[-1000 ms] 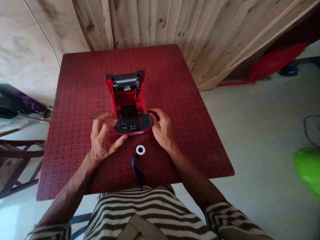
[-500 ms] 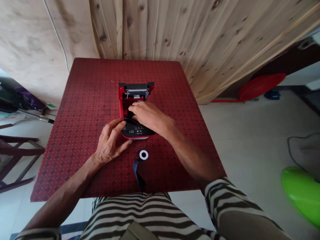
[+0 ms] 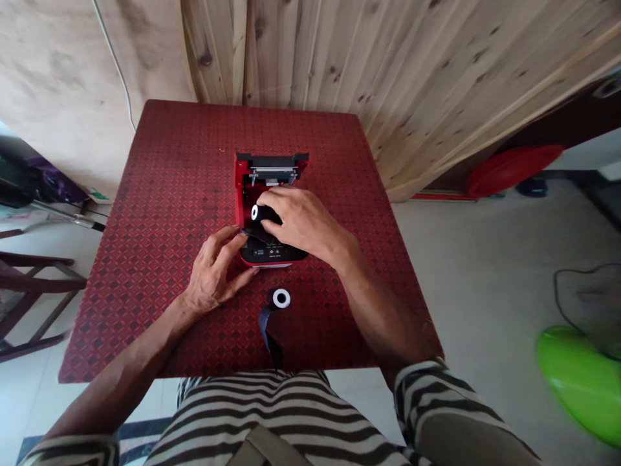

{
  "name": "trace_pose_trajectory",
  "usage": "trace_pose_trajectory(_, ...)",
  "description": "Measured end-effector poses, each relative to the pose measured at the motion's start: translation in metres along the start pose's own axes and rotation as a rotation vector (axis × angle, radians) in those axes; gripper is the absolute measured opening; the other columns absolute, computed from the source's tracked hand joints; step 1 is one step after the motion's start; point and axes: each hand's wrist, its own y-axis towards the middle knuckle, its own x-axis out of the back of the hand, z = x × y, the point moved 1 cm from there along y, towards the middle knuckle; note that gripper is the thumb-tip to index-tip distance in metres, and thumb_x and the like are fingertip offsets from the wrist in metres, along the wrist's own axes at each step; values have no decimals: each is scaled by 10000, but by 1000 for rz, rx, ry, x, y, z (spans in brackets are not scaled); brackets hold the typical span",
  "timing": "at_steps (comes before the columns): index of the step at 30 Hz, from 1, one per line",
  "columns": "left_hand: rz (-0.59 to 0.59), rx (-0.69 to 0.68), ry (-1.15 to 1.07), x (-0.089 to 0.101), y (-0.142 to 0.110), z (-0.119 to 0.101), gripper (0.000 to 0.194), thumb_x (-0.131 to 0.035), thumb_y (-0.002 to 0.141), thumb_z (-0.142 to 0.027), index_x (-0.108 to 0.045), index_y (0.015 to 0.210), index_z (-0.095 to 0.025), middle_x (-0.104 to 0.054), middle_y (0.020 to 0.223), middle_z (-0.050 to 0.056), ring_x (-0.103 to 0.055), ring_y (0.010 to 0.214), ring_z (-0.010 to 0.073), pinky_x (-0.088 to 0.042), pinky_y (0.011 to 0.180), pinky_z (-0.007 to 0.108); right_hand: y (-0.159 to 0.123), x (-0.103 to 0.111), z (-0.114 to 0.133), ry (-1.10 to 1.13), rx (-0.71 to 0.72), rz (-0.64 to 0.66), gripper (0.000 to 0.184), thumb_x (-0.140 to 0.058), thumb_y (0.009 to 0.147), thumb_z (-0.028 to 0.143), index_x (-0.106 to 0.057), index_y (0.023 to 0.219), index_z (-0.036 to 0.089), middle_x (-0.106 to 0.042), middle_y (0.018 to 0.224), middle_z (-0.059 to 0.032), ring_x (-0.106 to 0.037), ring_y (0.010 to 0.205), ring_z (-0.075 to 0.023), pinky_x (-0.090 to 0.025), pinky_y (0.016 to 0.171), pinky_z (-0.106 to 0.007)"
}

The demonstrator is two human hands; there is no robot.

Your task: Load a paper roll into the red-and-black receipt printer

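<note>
A small red and black printer (image 3: 268,252) stands open in the middle of the red patterned table (image 3: 165,194), its lid tipped back. My right hand (image 3: 301,220) is over the open bay, fingers closed round a black roll with a white core (image 3: 255,213). My left hand (image 3: 213,272) rests against the printer's front left corner, its fingers apart and touching the casing. A second black roll with a white core (image 3: 280,298) lies on the table just in front of the printer, a dark strip trailing from it toward me.
A wooden plank wall rises behind the table. A dark chair frame (image 3: 29,285) stands at the left. On the floor at the right lie a green object (image 3: 582,382) and a red one (image 3: 509,169). A thin cable (image 3: 114,61) runs down the wall.
My right hand moved from the printer's right side into the open bay and now holds a black roll there. My left hand stayed at the front left corner.
</note>
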Motion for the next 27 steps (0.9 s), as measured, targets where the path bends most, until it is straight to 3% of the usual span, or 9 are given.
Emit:
trace_pose_trajectory(5,-8,-4,-13,1,1,0,748,-809,917,-369,-448,1551,-203,-592,1424,177,-624,1330,283,-615,1103,433,-37,14,-7,240,-18,-312,202,-688,896,155,-724,1091,193,-791,1129,-81,-730,1035,-233,-573,971,-399)
trace_pose_trajectory(8,-11,-5,-20,1,2,-1,739,-812,913,-354,-464,1543,-186,-586,1429,182,-621,1341,281,-612,1110,422,-70,13,-33,473,-174,-496,236,-753,867,268,-709,1097,239,-796,1088,-34,-742,953,-203,-606,897,-380)
trace_pose_trajectory(11,-23,4,-24,1,3,-2,726,-811,912,-358,-475,1533,-189,-582,1429,179,-618,1345,276,-613,1108,419,-97,-11,-67,684,-382,-628,291,-781,820,358,-675,1070,252,-790,1061,-28,-749,942,-202,-621,840,-369)
trace_pose_trajectory(14,-28,7,-11,0,3,-1,734,-815,905,-378,-471,1531,-210,-584,1428,167,-617,1340,279,-612,1107,440,-111,-46,-89,729,-513,-615,298,-774,778,349,-664,1036,248,-782,1047,-38,-749,969,-215,-624,883,-402)
trace_pose_trajectory(18,-22,-1,7,1,4,1,734,-804,906,-422,-468,1529,-225,-591,1416,152,-622,1319,289,-602,1111,469,-116,-77,-95,724,-533,-578,311,-748,783,346,-651,1058,240,-772,1072,-48,-750,975,-219,-626,924,-437)
trace_pose_trajectory(21,-6,4,10,1,4,2,741,-798,906,-448,-463,1531,-232,-585,1428,145,-611,1338,310,-583,1128,501,-118,-81,-96,730,-512,-568,313,-735,810,343,-635,1088,240,-773,1125,-56,-752,1031,-223,-619,981,-462)
trace_pose_trajectory(24,10,16,8,1,4,3,742,-786,913,-466,-453,1537,-243,-576,1442,142,-605,1347,320,-576,1130,517,-129,-73,-90,700,-531,-533,457,-797,785,356,-629,1194,242,-771,1241,-83,-751,1112,-248,-613,1017,-493)
trace_pose_trajectory(27,22,22,-3,1,3,3,736,-778,920,-468,-449,1537,-241,-569,1449,146,-600,1353,316,-567,1143,517,-151,-57,-69,495,-636,-587,467,-836,783,348,-656,1201,242,-794,1171,-98,-765,1006,-261,-639,916,-485)
